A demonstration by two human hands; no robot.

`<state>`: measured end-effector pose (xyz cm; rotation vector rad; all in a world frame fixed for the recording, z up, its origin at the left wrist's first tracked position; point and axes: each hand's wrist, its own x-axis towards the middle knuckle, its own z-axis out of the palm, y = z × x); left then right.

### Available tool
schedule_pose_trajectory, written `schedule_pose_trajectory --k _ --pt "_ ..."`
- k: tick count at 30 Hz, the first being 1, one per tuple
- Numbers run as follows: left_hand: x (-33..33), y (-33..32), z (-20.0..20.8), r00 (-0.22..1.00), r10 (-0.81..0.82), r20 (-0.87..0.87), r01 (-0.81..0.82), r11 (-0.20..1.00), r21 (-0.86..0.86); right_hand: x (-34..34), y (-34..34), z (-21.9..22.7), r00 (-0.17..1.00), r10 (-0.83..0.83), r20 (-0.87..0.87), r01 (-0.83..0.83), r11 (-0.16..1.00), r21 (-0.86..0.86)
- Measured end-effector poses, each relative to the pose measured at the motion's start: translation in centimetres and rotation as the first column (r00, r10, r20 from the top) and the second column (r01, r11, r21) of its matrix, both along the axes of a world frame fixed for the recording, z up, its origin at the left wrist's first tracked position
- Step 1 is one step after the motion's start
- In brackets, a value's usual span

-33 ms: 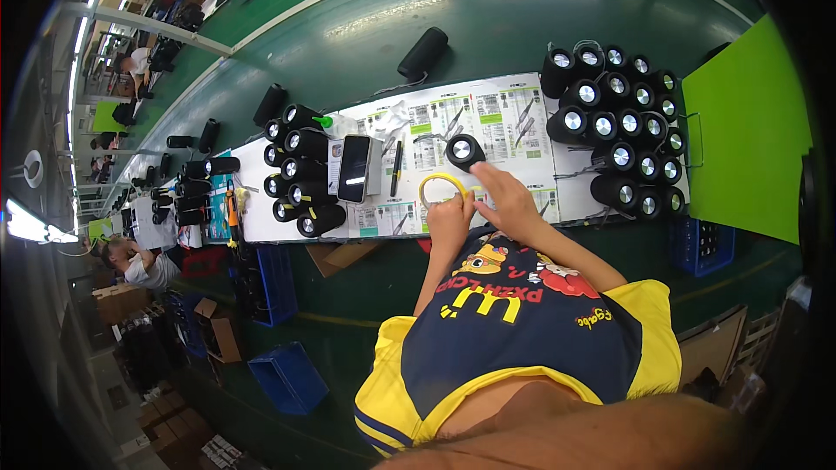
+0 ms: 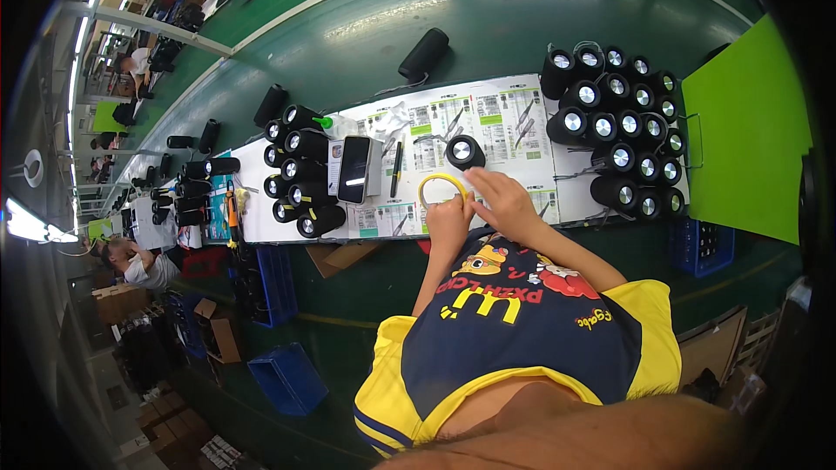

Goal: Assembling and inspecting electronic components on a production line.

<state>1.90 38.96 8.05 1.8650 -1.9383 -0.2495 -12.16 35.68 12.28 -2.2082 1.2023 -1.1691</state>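
I see both hands at frame centre: left hand (image 2: 448, 216) and right hand (image 2: 503, 198) closed on yellow tape ring (image 2: 442, 188); black cylinder speaker (image 2: 465, 152) just above, on paper-covered tabletop (image 2: 522, 135).

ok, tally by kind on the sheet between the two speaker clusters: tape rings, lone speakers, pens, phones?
yellow tape ring: 1
lone black speaker: 1
black pen: 1
black phone: 1
Total: 4
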Motion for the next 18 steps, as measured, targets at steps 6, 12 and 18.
schedule_pose_trajectory --k 6,12,18 --pt "0.2 -0.3 0.4 0.999 -0.041 0.032 0.042 0.999 -0.018 0.4 -0.7 -2.8 0.967 0.155 -0.200 -0.164 0.986 -0.028" --pt "-0.7 0.7 -0.9 0.997 -0.025 0.076 0.021 0.999 0.050 0.6 -1.8 -5.3 0.998 -0.028 0.058 0.019 0.988 0.156" --pt "2.4 1.8 -6.2 0.987 0.068 0.145 -0.096 0.976 0.197 -1.5 -6.4 -5.8 0.895 -0.123 0.429 -0.111 0.870 0.480"
